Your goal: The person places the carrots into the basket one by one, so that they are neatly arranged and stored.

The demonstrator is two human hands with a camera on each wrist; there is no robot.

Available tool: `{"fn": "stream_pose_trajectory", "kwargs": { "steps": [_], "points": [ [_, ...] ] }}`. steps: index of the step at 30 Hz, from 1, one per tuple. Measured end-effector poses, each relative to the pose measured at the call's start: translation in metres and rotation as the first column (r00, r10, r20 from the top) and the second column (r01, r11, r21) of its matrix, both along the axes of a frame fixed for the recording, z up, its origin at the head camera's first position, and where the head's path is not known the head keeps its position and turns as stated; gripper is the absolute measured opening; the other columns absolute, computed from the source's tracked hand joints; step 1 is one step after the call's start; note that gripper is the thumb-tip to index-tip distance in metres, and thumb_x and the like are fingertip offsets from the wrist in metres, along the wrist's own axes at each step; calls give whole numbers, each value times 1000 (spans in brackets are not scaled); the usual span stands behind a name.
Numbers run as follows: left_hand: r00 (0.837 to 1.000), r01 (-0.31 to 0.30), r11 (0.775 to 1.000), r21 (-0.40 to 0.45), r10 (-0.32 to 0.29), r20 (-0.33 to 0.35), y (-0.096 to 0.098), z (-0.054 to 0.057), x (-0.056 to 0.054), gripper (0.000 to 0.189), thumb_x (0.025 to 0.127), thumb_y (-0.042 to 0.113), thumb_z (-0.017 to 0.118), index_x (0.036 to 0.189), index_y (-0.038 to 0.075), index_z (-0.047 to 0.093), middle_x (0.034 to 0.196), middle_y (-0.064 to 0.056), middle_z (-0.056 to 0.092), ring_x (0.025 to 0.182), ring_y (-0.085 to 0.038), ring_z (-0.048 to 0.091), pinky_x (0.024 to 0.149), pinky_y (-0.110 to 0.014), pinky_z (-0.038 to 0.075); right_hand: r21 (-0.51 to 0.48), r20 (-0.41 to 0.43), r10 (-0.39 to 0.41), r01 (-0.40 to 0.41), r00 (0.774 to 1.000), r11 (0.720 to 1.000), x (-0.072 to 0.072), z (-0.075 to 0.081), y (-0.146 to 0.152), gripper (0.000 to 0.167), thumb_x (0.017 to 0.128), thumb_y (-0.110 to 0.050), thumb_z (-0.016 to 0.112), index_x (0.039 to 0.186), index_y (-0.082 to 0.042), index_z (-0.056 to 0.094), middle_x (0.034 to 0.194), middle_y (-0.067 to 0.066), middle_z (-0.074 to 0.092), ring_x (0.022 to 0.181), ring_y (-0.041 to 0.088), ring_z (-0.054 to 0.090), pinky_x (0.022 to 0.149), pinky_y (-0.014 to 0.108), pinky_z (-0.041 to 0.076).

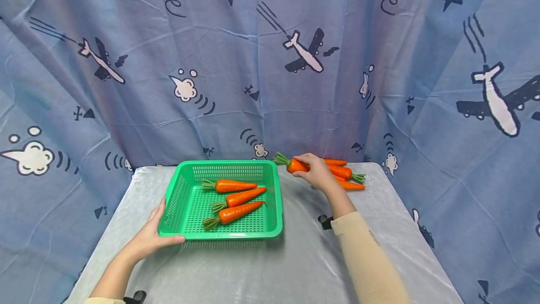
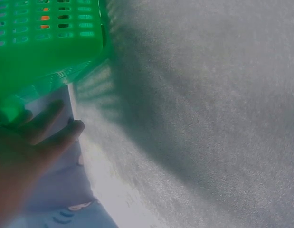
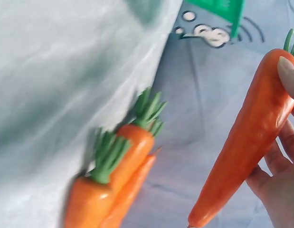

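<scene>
My left hand (image 1: 145,239) rests at the near left corner of a green plastic basket (image 1: 278,201), its thumb along the front rim and its fingers beside the left wall. In the left wrist view those fingers (image 2: 66,133) are straight and spread. Three carrots with green stem tufts lie inside: a back carrot (image 1: 234,186), a middle carrot (image 1: 244,196) and a front carrot (image 1: 240,212). Right of the basket, my right hand (image 1: 318,172) holds another carrot (image 3: 246,133) near its leafy end, thumb on top, tip pointing away from the tuft.
Several more carrots (image 1: 341,171) lie in a pile at the back right of the table (image 1: 312,257), just beyond my right hand. A blue curtain (image 1: 261,83) printed with planes and stars hangs behind the table and along both sides.
</scene>
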State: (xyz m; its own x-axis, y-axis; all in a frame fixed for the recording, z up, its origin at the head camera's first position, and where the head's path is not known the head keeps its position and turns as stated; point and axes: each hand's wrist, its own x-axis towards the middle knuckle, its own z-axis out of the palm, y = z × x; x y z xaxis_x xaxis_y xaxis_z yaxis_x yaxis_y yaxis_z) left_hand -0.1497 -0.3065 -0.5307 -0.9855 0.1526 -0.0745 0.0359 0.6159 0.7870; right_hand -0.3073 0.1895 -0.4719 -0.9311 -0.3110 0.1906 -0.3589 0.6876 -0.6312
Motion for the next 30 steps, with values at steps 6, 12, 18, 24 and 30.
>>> {"fn": "stream_pose_trajectory", "kwargs": {
  "steps": [6, 12, 18, 24, 30],
  "points": [
    [1000, 5, 1000, 5, -5, -5, 0, -1, 0, 133, 75, 29, 88, 162, 7, -10, 163, -33, 0, 148, -58, 6, 113, -74, 17, -3, -33, 39, -39, 999, 999, 3, 17, -26, 54, 86, -21, 81, 136, -9, 65, 125, 11, 65, 111, 30, 61, 94, 45, 54],
    [1000, 6, 1000, 2, -6, -16, 1, -1, 0, 133, 74, 28, 89, 162, 7, -8, 163, -34, 2, 148, -58, 8, 112, -74, 18, 15, -77, 93, -92, 993, 996, 10, 30, -53, 52, 85, -22, 82, 133, -9, 67, 121, 10, 67, 104, 27, 63, 87, 40, 56],
    [1000, 7, 1000, 6, -7, -21, 0, -1, 0, 133, 73, 28, 89, 161, 5, -8, 163, -35, 2, 147, -59, 8, 112, -75, 17, 14, -74, 168, -168, 983, 986, 25, 39, -81, 52, 86, -24, 82, 133, -8, 67, 123, 11, 66, 100, 25, 63, 81, 35, 57],
    [1000, 2, 1000, 7, -2, -15, -1, -1, -1, 132, 75, 31, 88, 161, 5, -8, 163, -34, 0, 148, -59, 6, 112, -75, 16, 31, -31, 215, -215, 976, 976, 39, 39, -105, 51, 86, -23, 82, 133, -11, 67, 128, 10, 63, 97, 22, 63, 77, 31, 57],
    [1000, -3, 1000, 6, 3, -5, -2, -2, -2, 132, 75, 32, 88, 161, 6, -9, 164, -33, -1, 148, -58, 4, 113, -75, 15, 70, -1, 282, -281, 959, 957, 55, 36, -124, 50, 86, -25, 82, 132, -10, 68, 129, 9, 64, 105, 22, 63, 82, 31, 57]
  ]
}}
